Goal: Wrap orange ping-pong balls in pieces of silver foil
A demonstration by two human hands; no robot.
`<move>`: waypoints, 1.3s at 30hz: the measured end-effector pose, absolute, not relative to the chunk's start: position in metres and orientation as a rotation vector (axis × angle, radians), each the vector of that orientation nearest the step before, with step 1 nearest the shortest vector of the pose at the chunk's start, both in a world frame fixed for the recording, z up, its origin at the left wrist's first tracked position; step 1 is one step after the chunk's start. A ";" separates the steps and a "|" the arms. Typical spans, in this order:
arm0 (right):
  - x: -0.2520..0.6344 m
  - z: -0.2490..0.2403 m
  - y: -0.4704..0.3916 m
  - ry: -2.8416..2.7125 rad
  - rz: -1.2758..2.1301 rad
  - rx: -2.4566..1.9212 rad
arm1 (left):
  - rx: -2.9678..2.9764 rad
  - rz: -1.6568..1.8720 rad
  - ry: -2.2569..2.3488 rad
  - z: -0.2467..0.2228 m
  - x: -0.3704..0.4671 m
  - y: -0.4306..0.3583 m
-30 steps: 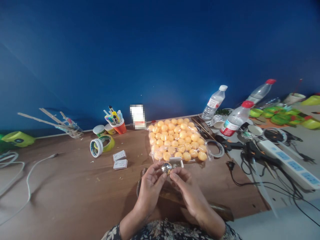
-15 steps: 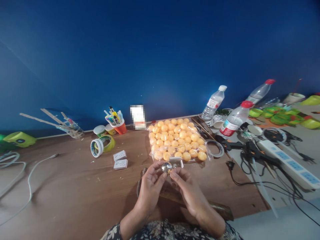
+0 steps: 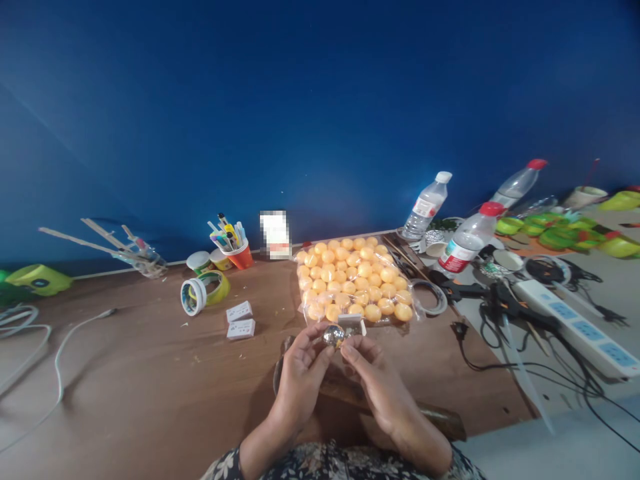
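A blue wall (image 3: 310,113) fills the view beyond both hands, and the brown worktop (image 3: 140,380) spreads beneath them. Straight ahead of the hands, near the fingertips, lies a clear bag of orange balls (image 3: 357,280). Well to the right of the right hand is a white power strip (image 3: 575,327), with a red-capped bottle (image 3: 467,240) ahead of it on the same side. A brown wooden handle (image 3: 440,420) lies under the hands, its end showing by the right forearm.

The left hand (image 3: 301,370) has its fingers narrowed on a shiny ball; the right hand (image 3: 373,370) is nearly closed, its thumb and finger at the ball's near edge. Left of the left hand lie a roll of yellow tape (image 3: 219,288) and two small white boxes (image 3: 239,311), seemingly shut. Another small box (image 3: 354,324) sits just beyond the right fingertips and looks open.

Smallest is the shiny ball (image 3: 333,335), between the fingertips. Handling seems under way, with the ball not yet set down; how much remains I cannot tell
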State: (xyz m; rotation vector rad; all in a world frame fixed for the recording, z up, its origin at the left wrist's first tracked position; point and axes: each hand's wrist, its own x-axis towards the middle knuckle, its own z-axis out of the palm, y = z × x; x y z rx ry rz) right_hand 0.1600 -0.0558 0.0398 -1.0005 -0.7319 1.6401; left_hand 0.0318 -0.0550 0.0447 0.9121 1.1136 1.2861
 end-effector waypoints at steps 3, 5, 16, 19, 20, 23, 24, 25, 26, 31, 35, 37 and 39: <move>0.160 0.041 -0.056 -0.730 1.632 -1.013 | 0.923 1.294 1.120 0.046 0.032 -0.055; 0.160 0.042 -0.055 -0.735 1.620 -1.026 | 0.927 1.300 1.127 0.047 0.033 -0.055; 0.161 0.047 -0.059 -0.705 1.682 -0.954 | 0.987 1.299 1.136 0.048 0.032 -0.054; 0.161 0.048 -0.060 -0.689 1.725 -0.894 | 1.010 1.294 1.143 0.049 0.032 -0.055; 0.160 0.049 -0.059 -0.685 1.733 -0.878 | 1.013 1.295 1.143 0.049 0.033 -0.055; 0.160 0.052 -0.059 -0.684 1.745 -0.836 | 1.015 1.297 1.141 0.050 0.033 -0.055; 0.160 0.053 -0.059 -0.684 1.747 -0.828 | 1.011 1.297 1.141 0.051 0.033 -0.055; 0.160 0.054 -0.059 -0.684 1.750 -0.826 | 1.005 1.298 1.141 0.051 0.033 -0.055; 0.160 0.055 -0.058 -0.684 1.752 -0.827 | 1.001 1.297 1.141 0.051 0.033 -0.055; 0.160 0.056 -0.058 -0.683 1.745 -0.833 | 1.004 1.301 1.140 0.051 0.033 -0.055; 0.161 0.054 -0.058 -0.683 1.750 -0.837 | 0.992 1.307 1.146 0.052 0.033 -0.055; 0.161 0.052 -0.058 -0.677 1.749 -0.853 | 0.983 1.315 1.144 0.052 0.034 -0.054; 0.160 0.050 -0.059 -0.671 1.731 -0.877 | 0.971 1.316 1.145 0.052 0.035 -0.054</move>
